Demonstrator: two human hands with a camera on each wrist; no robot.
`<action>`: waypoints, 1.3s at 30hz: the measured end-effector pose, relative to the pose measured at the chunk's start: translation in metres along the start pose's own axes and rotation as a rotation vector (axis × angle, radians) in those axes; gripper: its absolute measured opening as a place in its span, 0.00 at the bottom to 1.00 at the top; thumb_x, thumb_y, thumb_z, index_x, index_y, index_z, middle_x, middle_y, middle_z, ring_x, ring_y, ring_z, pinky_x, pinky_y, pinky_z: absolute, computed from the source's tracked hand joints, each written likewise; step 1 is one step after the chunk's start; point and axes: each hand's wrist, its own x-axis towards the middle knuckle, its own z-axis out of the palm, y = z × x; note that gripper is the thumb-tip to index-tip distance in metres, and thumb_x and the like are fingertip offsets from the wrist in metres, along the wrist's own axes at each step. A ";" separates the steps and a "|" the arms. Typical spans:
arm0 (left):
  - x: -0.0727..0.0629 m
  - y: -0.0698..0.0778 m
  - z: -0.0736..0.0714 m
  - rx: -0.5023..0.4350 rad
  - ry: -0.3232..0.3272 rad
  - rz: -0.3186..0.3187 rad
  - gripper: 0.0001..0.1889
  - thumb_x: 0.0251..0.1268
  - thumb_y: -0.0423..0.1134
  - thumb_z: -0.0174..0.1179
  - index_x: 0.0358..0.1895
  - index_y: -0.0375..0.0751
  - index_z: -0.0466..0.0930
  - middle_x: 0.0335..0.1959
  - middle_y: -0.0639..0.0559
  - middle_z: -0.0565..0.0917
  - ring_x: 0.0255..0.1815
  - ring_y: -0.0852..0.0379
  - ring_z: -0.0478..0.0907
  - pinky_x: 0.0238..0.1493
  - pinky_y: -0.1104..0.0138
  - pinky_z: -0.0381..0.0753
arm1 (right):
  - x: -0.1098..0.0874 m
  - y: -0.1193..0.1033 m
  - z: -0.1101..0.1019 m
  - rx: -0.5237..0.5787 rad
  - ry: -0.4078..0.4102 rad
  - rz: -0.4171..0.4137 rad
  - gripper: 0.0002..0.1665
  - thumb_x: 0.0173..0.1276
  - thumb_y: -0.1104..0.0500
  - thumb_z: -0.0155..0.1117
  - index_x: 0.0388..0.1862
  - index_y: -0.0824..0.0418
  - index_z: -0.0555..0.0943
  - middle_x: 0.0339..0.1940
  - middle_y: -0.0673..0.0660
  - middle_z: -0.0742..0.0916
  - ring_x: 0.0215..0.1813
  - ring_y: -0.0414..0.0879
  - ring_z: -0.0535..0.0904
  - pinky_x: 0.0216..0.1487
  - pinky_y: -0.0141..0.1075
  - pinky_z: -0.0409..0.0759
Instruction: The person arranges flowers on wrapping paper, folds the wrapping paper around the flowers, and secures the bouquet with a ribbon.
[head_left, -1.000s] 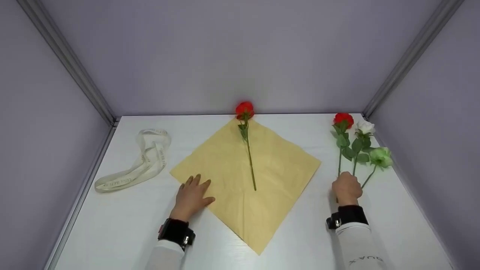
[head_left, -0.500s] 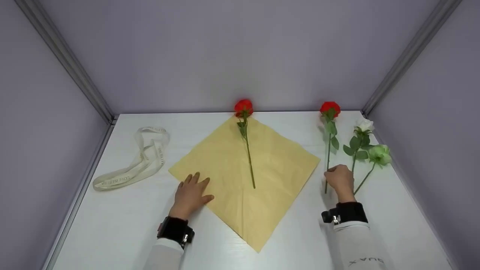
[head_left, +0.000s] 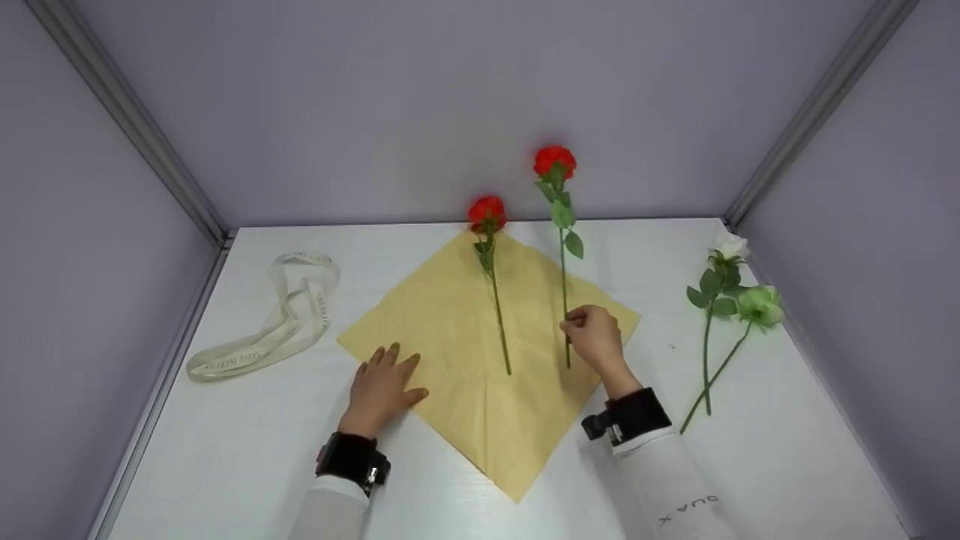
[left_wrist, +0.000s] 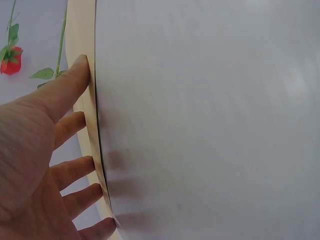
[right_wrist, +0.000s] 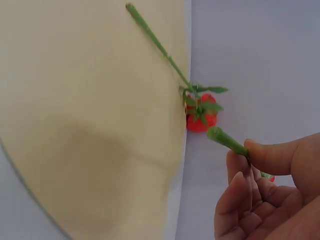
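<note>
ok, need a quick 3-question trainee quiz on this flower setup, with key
1. True or false: the left hand rests at the edge of the tan paper.

2. Multiple choice: what does the right hand pinch?
A) the ribbon
B) a red rose
C) the black wrist strap

3. Count: in the head view, how many flowers lie to the right of the paper, off it?

Key:
1. True.
2. B, by its stem.
3. Two: the white flower and the green flower.
</note>
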 end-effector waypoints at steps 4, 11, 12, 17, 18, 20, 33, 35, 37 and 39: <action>0.000 0.000 0.001 -0.009 0.002 -0.001 0.34 0.61 0.54 0.67 0.68 0.44 0.73 0.71 0.32 0.64 0.72 0.31 0.56 0.63 0.35 0.59 | -0.004 -0.019 0.025 -0.005 -0.001 -0.049 0.11 0.68 0.60 0.65 0.45 0.66 0.84 0.34 0.56 0.86 0.35 0.49 0.84 0.43 0.47 0.79; -0.001 0.000 0.001 -0.010 0.013 0.004 0.33 0.60 0.54 0.68 0.67 0.44 0.74 0.70 0.32 0.65 0.71 0.30 0.58 0.62 0.35 0.60 | -0.006 -0.034 0.063 -0.043 0.005 -0.087 0.09 0.67 0.61 0.65 0.42 0.64 0.85 0.34 0.55 0.87 0.34 0.48 0.83 0.40 0.45 0.81; -0.001 0.000 0.001 -0.010 0.012 0.003 0.33 0.60 0.54 0.68 0.67 0.44 0.74 0.70 0.32 0.65 0.71 0.31 0.57 0.62 0.35 0.60 | -0.006 -0.036 0.068 -0.050 0.005 -0.085 0.08 0.67 0.61 0.65 0.42 0.64 0.85 0.34 0.55 0.87 0.34 0.48 0.84 0.39 0.44 0.81; 0.000 0.000 0.000 -0.010 0.007 -0.001 0.34 0.60 0.54 0.68 0.68 0.44 0.74 0.71 0.33 0.64 0.72 0.31 0.57 0.63 0.35 0.59 | -0.005 -0.041 0.089 -0.111 0.009 -0.071 0.07 0.66 0.62 0.65 0.40 0.63 0.86 0.34 0.56 0.87 0.32 0.48 0.83 0.34 0.42 0.82; 0.000 0.000 0.000 -0.011 0.006 -0.002 0.34 0.60 0.54 0.67 0.68 0.45 0.74 0.71 0.33 0.64 0.72 0.31 0.57 0.63 0.35 0.59 | -0.004 -0.042 0.093 -0.123 0.012 -0.067 0.07 0.65 0.62 0.64 0.39 0.62 0.87 0.34 0.56 0.87 0.32 0.48 0.83 0.34 0.42 0.82; 0.001 0.000 0.001 -0.011 0.006 -0.003 0.34 0.60 0.54 0.67 0.68 0.45 0.74 0.71 0.33 0.64 0.72 0.31 0.56 0.63 0.35 0.59 | -0.003 -0.043 0.099 -0.143 0.014 -0.061 0.07 0.65 0.61 0.65 0.39 0.62 0.87 0.35 0.56 0.88 0.32 0.49 0.84 0.35 0.43 0.82; 0.001 -0.001 0.002 -0.004 -0.004 -0.007 0.34 0.61 0.55 0.67 0.68 0.45 0.73 0.72 0.34 0.63 0.72 0.32 0.56 0.63 0.35 0.59 | 0.003 -0.044 0.121 -0.249 0.035 -0.069 0.13 0.63 0.66 0.59 0.21 0.58 0.85 0.19 0.51 0.82 0.20 0.44 0.72 0.20 0.37 0.68; 0.001 -0.001 0.001 -0.008 -0.008 -0.008 0.34 0.61 0.55 0.67 0.68 0.46 0.73 0.72 0.34 0.63 0.72 0.32 0.56 0.63 0.36 0.59 | 0.003 -0.044 0.123 -0.251 0.030 -0.078 0.14 0.62 0.67 0.58 0.17 0.59 0.82 0.15 0.50 0.78 0.18 0.44 0.67 0.18 0.37 0.64; 0.001 -0.001 0.001 -0.015 -0.009 -0.011 0.34 0.60 0.55 0.67 0.68 0.45 0.73 0.72 0.34 0.63 0.72 0.32 0.56 0.63 0.36 0.59 | 0.003 -0.043 0.124 -0.256 0.030 -0.083 0.15 0.61 0.68 0.58 0.15 0.59 0.80 0.14 0.49 0.75 0.18 0.44 0.64 0.18 0.37 0.61; 0.001 -0.001 0.001 -0.017 -0.008 -0.013 0.34 0.60 0.55 0.67 0.68 0.46 0.73 0.72 0.34 0.63 0.72 0.32 0.56 0.64 0.36 0.58 | 0.002 -0.043 0.125 -0.262 0.036 -0.088 0.16 0.61 0.69 0.59 0.15 0.58 0.80 0.14 0.49 0.75 0.18 0.43 0.64 0.18 0.36 0.61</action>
